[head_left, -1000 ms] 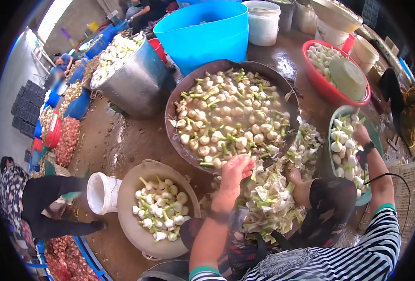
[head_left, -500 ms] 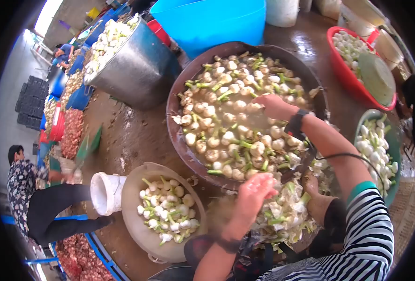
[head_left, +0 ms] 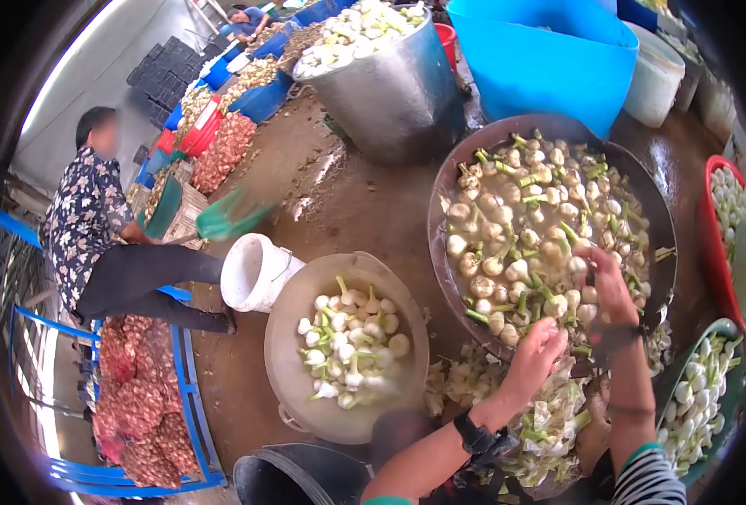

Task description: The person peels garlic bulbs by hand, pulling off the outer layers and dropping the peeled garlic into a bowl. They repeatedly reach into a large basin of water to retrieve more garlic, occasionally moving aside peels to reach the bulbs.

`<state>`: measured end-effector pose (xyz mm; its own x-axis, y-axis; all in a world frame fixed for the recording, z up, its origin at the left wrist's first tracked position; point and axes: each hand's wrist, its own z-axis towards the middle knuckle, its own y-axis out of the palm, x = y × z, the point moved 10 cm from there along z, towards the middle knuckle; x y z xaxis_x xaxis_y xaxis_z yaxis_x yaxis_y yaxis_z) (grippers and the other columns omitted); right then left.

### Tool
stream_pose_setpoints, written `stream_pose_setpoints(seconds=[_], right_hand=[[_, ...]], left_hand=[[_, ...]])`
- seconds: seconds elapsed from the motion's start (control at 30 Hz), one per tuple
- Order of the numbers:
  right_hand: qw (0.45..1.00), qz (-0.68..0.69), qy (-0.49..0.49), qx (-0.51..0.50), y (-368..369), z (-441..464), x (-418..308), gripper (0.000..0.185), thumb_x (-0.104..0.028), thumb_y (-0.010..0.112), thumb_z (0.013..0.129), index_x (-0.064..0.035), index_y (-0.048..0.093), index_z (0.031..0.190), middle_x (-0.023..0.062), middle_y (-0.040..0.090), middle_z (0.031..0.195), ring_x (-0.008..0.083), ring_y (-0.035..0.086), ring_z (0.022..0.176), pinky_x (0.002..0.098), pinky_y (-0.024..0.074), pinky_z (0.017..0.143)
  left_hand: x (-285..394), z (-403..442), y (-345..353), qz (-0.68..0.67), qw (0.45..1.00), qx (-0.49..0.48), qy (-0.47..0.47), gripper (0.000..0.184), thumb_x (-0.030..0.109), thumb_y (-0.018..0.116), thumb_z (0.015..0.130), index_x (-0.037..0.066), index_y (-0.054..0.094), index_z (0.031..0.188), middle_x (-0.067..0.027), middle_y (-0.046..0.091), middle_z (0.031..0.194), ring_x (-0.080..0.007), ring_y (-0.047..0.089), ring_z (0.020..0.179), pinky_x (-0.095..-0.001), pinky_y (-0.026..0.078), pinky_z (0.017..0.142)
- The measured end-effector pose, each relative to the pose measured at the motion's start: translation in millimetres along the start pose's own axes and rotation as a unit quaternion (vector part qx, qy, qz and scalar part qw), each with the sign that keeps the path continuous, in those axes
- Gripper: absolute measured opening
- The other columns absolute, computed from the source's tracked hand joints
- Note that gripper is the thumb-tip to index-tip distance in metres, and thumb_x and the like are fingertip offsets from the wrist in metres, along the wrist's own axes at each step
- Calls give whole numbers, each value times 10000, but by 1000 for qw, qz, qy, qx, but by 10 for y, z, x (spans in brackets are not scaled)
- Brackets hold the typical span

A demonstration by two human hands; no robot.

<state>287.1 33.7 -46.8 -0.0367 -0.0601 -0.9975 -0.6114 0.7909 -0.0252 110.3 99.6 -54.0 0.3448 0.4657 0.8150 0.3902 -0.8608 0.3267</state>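
Pretty bright, even daylight here, with shiny glare on the wet floor [head_left: 306,181] around 11 o'clock, motion blur on the green scoop [head_left: 226,215] at 10 o'clock, soft shadows, and heavy fisheye bending into black corners.

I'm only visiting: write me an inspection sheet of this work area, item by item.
Surface: brown floor, wet-looking, with scattered specks.
Job's things: wide dark pan, stemmed bulbs in murky water; pale basin, whiter bulbs.
Clutter: leafy scraps heaped beside the pan.
Hands: left hand by the pan's near edge, right hand over the bulbs; grip unclear on both.
Cables: none clearly seen.
Surroundings: blue tub, metal pot, white bucket, another person.
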Motion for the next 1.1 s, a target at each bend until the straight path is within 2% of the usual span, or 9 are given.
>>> stream_pose_setpoints(seconds=[0.07,0.2,0.3,0.4,0.47,0.53,0.9,1.03,1.1], right_hand=[[994,106,-8,-6,204,-339,-159,351,-80,471,753,-23,565,1087,61,573,1081,141,565,906,263,475,746],[994,-2,-104,-9,631,-873,-718,385,6,582,719,66,549,1098,99,472,1257,205,554,1041,321,458,894],[994,108,-16,25,541,-1071,-484,500,-177,621,830,33,470,1258,149,478,1292,224,459,1197,341,390,981],[972,223,-27,76,500,-1091,-547,527,-327,583,888,31,468,1256,78,565,1138,152,518,1043,301,417,906],[990,83,-8,112,539,-1127,-530,468,-323,576,895,37,524,1189,29,579,1020,103,512,898,265,431,799],[986,58,-82,134,627,-1270,-744,395,-296,570,899,35,574,1115,9,582,955,73,501,824,229,424,725],[999,36,-16,35,778,-1446,-999,408,-180,521,910,69,491,1232,65,580,1063,119,514,1001,249,411,879],[994,-99,-42,25,637,-1408,-949,294,-87,512,867,38,569,1127,51,600,972,103,516,914,241,424,805],[984,-146,-77,70,535,-1429,-922,206,-28,512,824,24,610,997,32,603,878,88,506,828,239,418,749]], left_hand=[[-52,131,-24,-54,998,6,11,527,324,547,901,39,357,1301,-66,521,1138,-130,565,950,-244,469,750],[63,148,-10,-131,990,-25,50,460,292,594,872,65,401,1223,-49,545,1047,-132,592,885,-261,532,657],[158,71,-1,-141,985,-26,92,450,212,652,834,48,420,1183,-43,561,959,-126,600,802,-243,535,626],[485,-189,1,180,924,88,325,582,133,716,760,-10,390,1221,-98,562,984,-194,588,820,-284,511,680],[732,-539,157,293,823,122,470,685,97,746,659,11,406,1247,-165,505,1040,-308,525,970,-365,438,852],[725,-555,158,280,843,115,445,682,91,758,630,46,450,1237,-151,512,1019,-305,535,957,-354,447,844],[807,-636,63,239,909,-23,341,768,103,816,563,13,488,1251,-119,508,1043,-207,549,971,-310,462,852],[621,-612,196,-62,965,-197,161,670,-4,732,706,-29,413,1295,-65,562,1039,-98,575,870,-232,519,743],[522,-511,210,-84,963,-202,161,674,-12,717,721,-31,389,1310,-56,580,1003,-90,579,820,-225,515,713]])
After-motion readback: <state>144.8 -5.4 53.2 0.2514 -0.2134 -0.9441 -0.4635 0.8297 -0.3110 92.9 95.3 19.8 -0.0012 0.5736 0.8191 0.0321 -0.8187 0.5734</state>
